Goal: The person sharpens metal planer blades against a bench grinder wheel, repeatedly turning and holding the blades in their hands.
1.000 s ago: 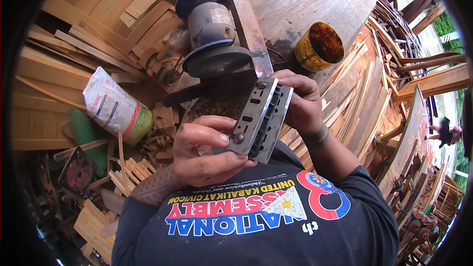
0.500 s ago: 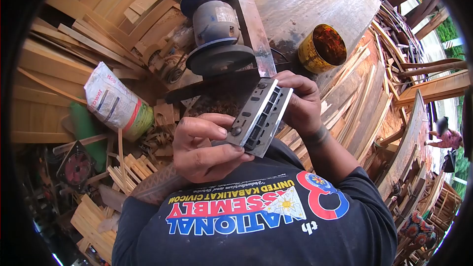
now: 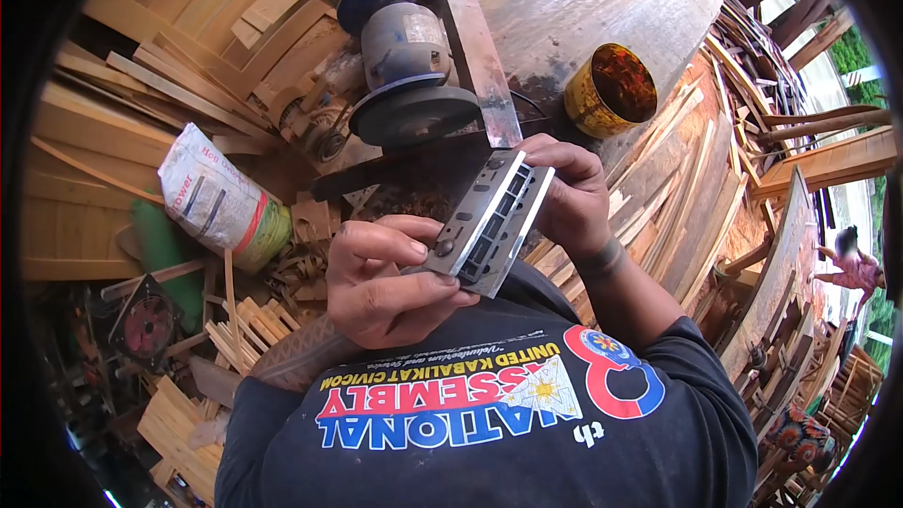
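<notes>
Two slotted metal plates face each other with a dark, ribbed gap between them, held slanting in front of my chest. Round bolt heads show on the near plate. My left hand pinches the lower left end between thumb and fingers. At the upper right end, my right hand is closed on the same piece, with some of its fingers hidden behind it. Just beyond the plates stands a bench grinder with a dark wheel, not touching them.
A yellow can stands on the worn board right of the grinder. A white sack and wood offcuts lie at left, near a green object. Long wood strips fill the right. A person is at the far right.
The plates have tilted slightly in my hands, and their edges catch more light. Both hands keep their hold. At the far right, the person in pink has come more into view.
</notes>
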The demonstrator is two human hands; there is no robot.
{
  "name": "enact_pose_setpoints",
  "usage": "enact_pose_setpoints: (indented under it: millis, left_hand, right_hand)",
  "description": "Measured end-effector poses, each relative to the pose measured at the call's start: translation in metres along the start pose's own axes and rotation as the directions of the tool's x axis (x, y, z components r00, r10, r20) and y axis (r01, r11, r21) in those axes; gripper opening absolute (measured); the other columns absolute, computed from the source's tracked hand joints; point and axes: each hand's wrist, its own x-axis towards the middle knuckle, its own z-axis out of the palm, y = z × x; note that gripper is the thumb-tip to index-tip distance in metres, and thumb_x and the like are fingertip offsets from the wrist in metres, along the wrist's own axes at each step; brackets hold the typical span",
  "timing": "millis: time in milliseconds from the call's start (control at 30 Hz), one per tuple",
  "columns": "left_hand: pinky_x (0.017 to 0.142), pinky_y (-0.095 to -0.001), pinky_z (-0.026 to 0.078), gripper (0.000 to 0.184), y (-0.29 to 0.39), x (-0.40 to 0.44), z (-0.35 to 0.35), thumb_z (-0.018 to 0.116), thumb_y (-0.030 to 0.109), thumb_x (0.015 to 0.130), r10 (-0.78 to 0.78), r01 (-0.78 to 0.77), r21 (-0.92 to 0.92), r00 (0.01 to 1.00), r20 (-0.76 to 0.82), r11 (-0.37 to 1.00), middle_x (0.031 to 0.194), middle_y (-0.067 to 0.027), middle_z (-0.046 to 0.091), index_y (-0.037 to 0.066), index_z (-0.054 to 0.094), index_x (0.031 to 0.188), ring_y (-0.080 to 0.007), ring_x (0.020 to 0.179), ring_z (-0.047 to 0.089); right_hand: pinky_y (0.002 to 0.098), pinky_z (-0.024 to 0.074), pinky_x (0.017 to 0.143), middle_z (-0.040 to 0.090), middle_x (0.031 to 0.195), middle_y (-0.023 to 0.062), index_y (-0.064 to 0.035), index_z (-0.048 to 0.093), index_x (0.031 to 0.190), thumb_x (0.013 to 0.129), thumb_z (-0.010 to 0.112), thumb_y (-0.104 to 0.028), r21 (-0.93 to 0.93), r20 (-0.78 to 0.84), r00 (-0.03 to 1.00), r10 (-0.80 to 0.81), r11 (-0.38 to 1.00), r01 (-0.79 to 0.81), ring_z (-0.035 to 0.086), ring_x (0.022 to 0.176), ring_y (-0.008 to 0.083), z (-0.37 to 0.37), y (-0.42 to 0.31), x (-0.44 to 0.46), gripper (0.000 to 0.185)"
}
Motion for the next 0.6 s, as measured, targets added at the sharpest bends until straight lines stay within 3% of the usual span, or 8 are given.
enact_pose_setpoints:
  millis: [133, 333, 433, 600]
  left_hand:
    - [0.099, -0.0406, 0.065, 0.041, 0.0009, -0.0009, 0.0014, 0.099, 0.001, 0.076, -0.037, 0.037, 0.001, 0.999, -0.024, 0.999, 0.119, -0.0125, 0.054, 0.009, 0.078, 0.111, -0.0221, 0.108, 0.067]
    - [0.097, -0.0401, 0.065, 0.041, 0.0027, 0.0016, 0.0000, 0.099, 0.003, 0.077, -0.044, 0.045, 0.006, 0.999, -0.015, 0.999, 0.118, -0.0125, 0.054, 0.009, 0.078, 0.111, -0.0235, 0.109, 0.067]
    - [0.105, -0.0459, 0.060, 0.030, 0.0022, 0.0016, -0.0059, 0.088, 0.001, 0.089, -0.018, 0.016, 0.018, 0.997, 0.071, 1.000, 0.126, -0.0178, 0.050, 0.004, 0.070, 0.113, -0.0275, 0.110, 0.069]
    - [0.102, -0.0454, 0.061, 0.029, 0.0029, 0.0021, -0.0052, 0.088, 0.002, 0.090, -0.021, 0.019, 0.041, 0.998, 0.058, 0.999, 0.124, -0.0177, 0.050, 0.003, 0.069, 0.112, -0.0268, 0.106, 0.070]
  right_hand:
    - [0.0361, 0.0568, 0.099, 0.077, 0.117, 0.0172, 0.0059, 0.079, 0.115, 0.098, 0.075, -0.002, -0.004, 0.010, 1.000, -0.007, 1.000, 0.007, 0.072, 0.109, 0.0228, -0.0028, -0.0003, 0.0007, 0.018]
    - [0.0359, 0.0576, 0.098, 0.077, 0.117, 0.0173, 0.0058, 0.079, 0.115, 0.098, 0.076, -0.002, -0.001, -0.008, 1.000, 0.026, 1.000, -0.026, 0.073, 0.108, 0.0220, -0.0013, -0.0020, 0.0007, 0.019]
    - [0.0359, 0.0578, 0.098, 0.077, 0.117, 0.0169, 0.0058, 0.079, 0.114, 0.098, 0.075, -0.002, -0.009, -0.006, 1.000, 0.021, 1.000, -0.021, 0.073, 0.108, 0.0216, -0.0006, -0.0013, 0.0009, 0.018]
    - [0.0356, 0.0577, 0.098, 0.077, 0.116, 0.0164, 0.0059, 0.079, 0.114, 0.098, 0.075, -0.001, 0.000, -0.010, 0.999, 0.032, 0.999, -0.032, 0.073, 0.107, 0.0214, -0.0007, -0.0006, 0.0008, 0.018]
